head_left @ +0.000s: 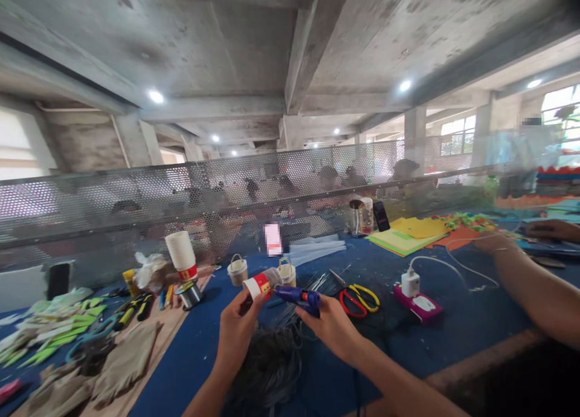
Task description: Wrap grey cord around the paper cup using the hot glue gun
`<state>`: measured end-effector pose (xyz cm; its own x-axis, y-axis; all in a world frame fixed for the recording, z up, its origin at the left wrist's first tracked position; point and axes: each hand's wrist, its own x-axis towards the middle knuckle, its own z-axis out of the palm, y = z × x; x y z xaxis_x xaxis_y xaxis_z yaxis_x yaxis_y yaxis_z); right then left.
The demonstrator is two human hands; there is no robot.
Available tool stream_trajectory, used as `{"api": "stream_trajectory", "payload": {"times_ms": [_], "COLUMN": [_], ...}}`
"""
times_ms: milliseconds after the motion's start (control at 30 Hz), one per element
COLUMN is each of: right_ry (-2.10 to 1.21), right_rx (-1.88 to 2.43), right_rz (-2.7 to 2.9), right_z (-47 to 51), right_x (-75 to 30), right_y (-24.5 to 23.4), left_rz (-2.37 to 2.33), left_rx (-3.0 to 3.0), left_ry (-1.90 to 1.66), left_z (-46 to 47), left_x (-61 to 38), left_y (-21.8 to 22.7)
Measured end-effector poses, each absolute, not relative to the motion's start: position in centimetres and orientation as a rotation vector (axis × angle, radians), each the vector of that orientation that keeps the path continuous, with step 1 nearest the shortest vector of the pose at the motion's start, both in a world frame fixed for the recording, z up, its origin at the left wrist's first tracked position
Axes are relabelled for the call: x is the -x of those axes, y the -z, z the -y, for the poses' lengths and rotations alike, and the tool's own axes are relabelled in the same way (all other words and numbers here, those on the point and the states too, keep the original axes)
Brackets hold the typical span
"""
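Note:
My left hand (pixel 242 320) is closed around a paper cup (pixel 257 285), white with a red band and tilted on its side, with grey material at its far end. A blue glue gun (pixel 294 296) sits in my right hand (pixel 328 326), its nozzle close to the cup's grey end; whether they touch I cannot tell. Just behind the cup stand two small baskets with handles, one pale basket (pixel 238 272) to the left and another basket (pixel 287 273) partly hidden. Dark tangled strands (pixel 269 365) lie below my hands.
Right of the glue gun lie red-and-yellow scissors (pixel 357 301) and a purple power strip (pixel 419 303) with a charger. Stacked cups (pixel 180 254), a wire spool (pixel 189 294) and gloves (pixel 127 359) are at left. A co-worker's arm (pixel 530 284) reaches in from the right. A perforated screen (pixel 217 211) stands behind.

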<state>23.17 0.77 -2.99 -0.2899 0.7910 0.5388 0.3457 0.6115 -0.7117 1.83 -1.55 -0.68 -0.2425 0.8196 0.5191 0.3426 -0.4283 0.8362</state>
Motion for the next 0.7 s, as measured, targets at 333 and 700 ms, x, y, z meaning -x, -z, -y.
{"api": "stream_trajectory", "payload": {"times_ms": [333,700], "right_ry": [-0.611,-0.567], "right_rx": [0.900,0.926], "right_rz": [1.899,1.910], "right_z": [-0.83,-0.89], "right_x": [-23.19,-23.21], "right_y": [3.03,3.25], "left_rz": [-1.420,-1.401], "left_rx": [-1.650,-1.605], "left_ry": [-1.708,-1.701], "left_z": [1.35,1.31], "left_x": [-1.35,-1.35], "left_y": [1.09,1.02]}}
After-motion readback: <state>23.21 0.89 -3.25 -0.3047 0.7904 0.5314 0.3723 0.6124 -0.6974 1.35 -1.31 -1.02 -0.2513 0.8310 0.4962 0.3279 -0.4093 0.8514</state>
